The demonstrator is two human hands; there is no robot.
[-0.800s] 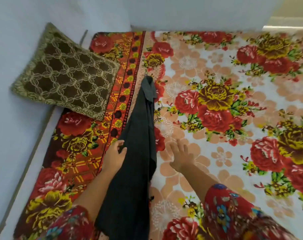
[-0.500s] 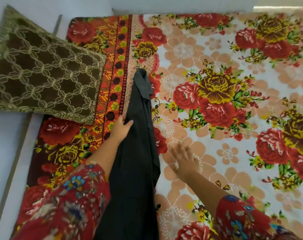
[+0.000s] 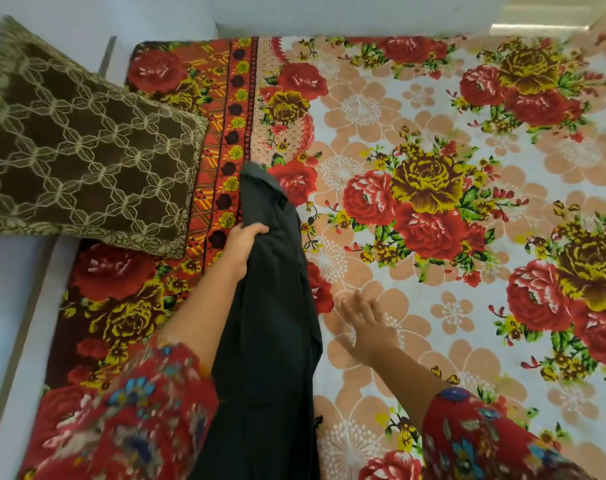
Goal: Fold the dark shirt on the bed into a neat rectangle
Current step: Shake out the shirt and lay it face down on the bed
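The dark shirt (image 3: 270, 323) lies on the bed as a long narrow strip, running from the bottom edge of the view up to a point near the sheet's red border. My left hand (image 3: 242, 245) grips the shirt's left edge about two thirds of the way up, fingers curled over the cloth. My right hand (image 3: 365, 322) rests flat on the floral bedsheet (image 3: 415, 109) just right of the shirt, fingers spread, holding nothing. Both forearms wear red floral sleeves.
A brown cushion (image 3: 83, 150) with a pale lattice pattern leans at the left, partly on the sheet's red border and against the pale wall (image 3: 3, 289). The bed's left edge runs alongside the wall. The flowered sheet stretches far to the right.
My left hand has slid up along the shirt's left edge and closed on the cloth. My right hand stayed flat on the sheet. The camera moved forward over the bed.
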